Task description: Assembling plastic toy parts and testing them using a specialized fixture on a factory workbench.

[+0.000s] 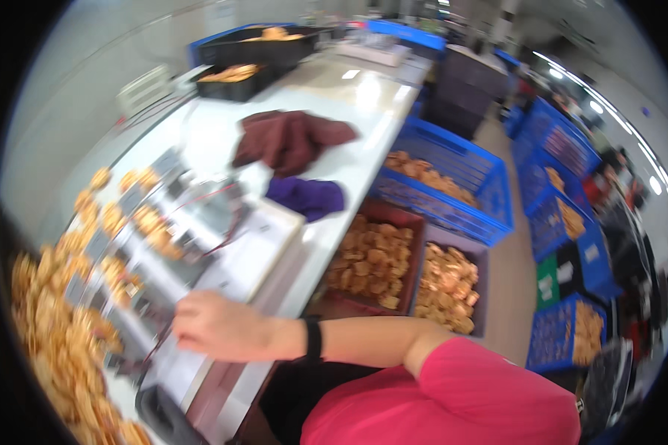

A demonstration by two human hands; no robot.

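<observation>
My right hand [219,325], with a black band [313,339] on its wrist, reaches over the near edge of the white bench. Its fingers look curled together; what they hold, if anything, is hidden. Close beside them stands a row of small metal fixtures [147,304] with thin wires. Flat, tan, disc-like pieces with wavy edges sit at these fixtures, such as one bunch [156,230]. A large heap of the same tan pieces [59,326] spreads along the left. My left hand is not in view. Motion blurs the picture.
A brown cloth [293,139] and a purple cloth [306,197] lie on the bench. Black bins [256,50] stand at its far end. Right of it are a blue crate [490,196], a red-brown bin [417,274] and a grey bin [482,297] with tan pieces. More blue crates [545,341] line the aisle.
</observation>
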